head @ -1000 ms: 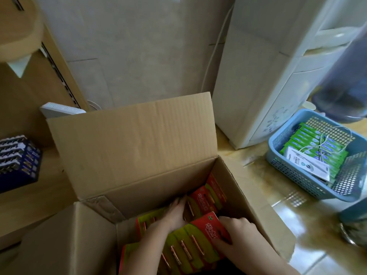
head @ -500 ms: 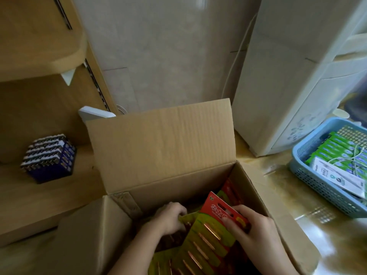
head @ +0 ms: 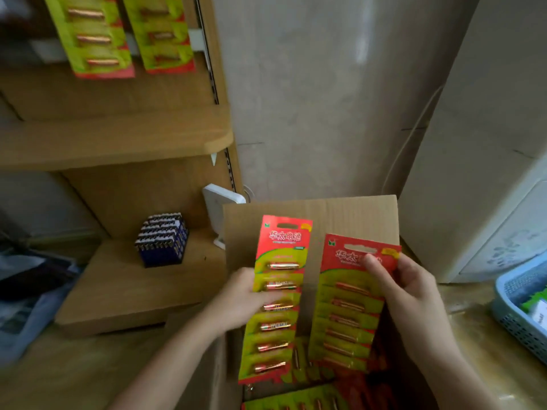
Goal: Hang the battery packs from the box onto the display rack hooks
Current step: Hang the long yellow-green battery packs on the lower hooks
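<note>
Cardboard walls of the box (head: 310, 220) stand open in front of me, and I have one battery pack in each hand, both lifted clear above the opening. My left hand (head: 242, 300) is closed on the left edge of the left pack (head: 275, 297) about halfway down its length, thumb across the front over the batteries, so the red header with its hanging slot stands above my hand and the rest of the card hangs below it. My right hand (head: 411, 294) is closed on the right pack (head: 346, 309) near its top right corner, thumb pressed on the red header just under the slot, the card running down and to the left of my palm. The two packs are side by side, just apart, both upright and facing me. As for progress, I judge the job is partly done: two packs (head: 124, 34) already hang on the display rack, up and well to the left of my left hand, though the hooks themselves are out of sight. More packs (head: 299, 402) lie in the box beneath my hands, so plenty is left, and the two I hold are not yet hung.
</note>
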{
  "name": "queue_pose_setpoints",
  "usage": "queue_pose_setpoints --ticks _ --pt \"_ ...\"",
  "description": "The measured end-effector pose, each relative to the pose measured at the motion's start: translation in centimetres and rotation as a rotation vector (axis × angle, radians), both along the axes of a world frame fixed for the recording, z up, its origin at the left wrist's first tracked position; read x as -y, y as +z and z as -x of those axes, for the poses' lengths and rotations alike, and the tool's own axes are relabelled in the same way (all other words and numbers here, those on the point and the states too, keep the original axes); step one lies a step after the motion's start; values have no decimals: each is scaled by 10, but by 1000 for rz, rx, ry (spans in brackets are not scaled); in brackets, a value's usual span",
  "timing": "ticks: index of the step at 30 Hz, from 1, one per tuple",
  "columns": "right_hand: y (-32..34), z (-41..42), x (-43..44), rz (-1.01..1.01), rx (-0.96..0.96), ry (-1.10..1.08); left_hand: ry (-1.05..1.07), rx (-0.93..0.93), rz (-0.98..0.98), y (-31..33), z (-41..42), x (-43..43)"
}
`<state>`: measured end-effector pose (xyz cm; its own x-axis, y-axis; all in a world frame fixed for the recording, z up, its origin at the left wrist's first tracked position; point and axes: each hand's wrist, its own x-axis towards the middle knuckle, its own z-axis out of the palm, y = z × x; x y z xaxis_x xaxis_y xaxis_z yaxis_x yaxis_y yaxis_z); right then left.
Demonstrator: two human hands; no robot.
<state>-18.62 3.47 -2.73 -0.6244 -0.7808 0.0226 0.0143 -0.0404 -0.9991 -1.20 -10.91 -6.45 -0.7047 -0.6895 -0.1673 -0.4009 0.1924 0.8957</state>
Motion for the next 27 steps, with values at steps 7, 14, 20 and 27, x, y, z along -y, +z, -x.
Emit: queue_pose_setpoints --ticks 7,14,20,27 --pt "80 -33 58 151 -62 321 436 -307 123 90 -70 14" --pt "164 -72 124 274 -129 393 555 -447 110 167 -117 35" --pt "231 -91 164 373 -154 392 543 -510 116 217 -139 58" --pt "303 -106 196 492 -165 357 546 -706 241 285 -151 86"
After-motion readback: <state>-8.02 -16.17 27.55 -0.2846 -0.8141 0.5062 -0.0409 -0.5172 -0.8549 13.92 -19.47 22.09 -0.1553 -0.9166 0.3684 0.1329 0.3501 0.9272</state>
